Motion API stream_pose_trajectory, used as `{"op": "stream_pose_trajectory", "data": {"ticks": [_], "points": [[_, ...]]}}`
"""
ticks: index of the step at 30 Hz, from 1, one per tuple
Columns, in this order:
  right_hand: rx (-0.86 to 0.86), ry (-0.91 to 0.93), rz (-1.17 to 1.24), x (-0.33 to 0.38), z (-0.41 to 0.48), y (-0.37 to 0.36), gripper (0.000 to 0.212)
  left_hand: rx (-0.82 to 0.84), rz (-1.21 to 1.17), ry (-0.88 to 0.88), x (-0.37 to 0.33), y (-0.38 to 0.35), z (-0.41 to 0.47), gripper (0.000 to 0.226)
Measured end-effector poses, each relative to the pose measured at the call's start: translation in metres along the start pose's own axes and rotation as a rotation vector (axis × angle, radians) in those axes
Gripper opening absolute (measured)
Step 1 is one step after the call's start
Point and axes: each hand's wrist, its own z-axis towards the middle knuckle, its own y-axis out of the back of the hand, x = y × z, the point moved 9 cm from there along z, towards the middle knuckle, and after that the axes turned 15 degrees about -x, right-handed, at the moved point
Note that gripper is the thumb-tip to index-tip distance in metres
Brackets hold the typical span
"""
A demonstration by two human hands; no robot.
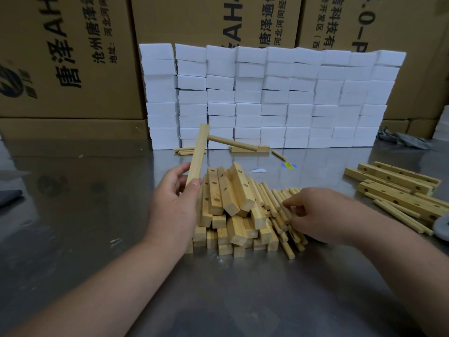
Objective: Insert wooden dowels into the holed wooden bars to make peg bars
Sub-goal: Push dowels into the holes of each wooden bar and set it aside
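My left hand point(173, 205) grips a wooden bar point(198, 155) near its lower end and holds it almost upright. One dowel point(232, 143) sticks out of the bar's upper part to the right. In front of me lies a pile of holed wooden bars point(230, 207). Loose dowels point(274, 203) lie against the pile's right side. My right hand point(315, 214) rests on those dowels with curled fingers, pinching at one of them.
Finished peg bars point(398, 190) lie at the right on the steel table point(97, 239). A wall of white foam blocks point(267, 98) stands behind, with cardboard boxes point(68, 57) beyond. A few dowels point(184, 150) and a bar point(250, 149) lie at the foam's foot.
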Motion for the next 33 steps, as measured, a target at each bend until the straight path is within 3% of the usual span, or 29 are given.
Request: {"op": "stream_pose_trajectory", "data": {"ticks": [11,16,23,33], "points": [[-0.166,0.083,0.011,0.004,0.004,0.008,0.023,-0.044,0.028,-0.009,0.000,0.003,-0.001,0.029],[-0.251,-0.013,0.110,-0.003,0.006,0.012,0.032,-0.064,0.050,0.010,0.001,0.007,0.003,0.027],[-0.256,0.016,0.047,0.001,0.005,0.003,0.031,-0.163,0.037,0.036,0.002,0.029,0.011,0.023],[-0.123,0.013,0.184,0.000,0.003,-0.007,0.041,-0.116,0.023,0.075,0.005,0.015,0.007,0.026]]}}
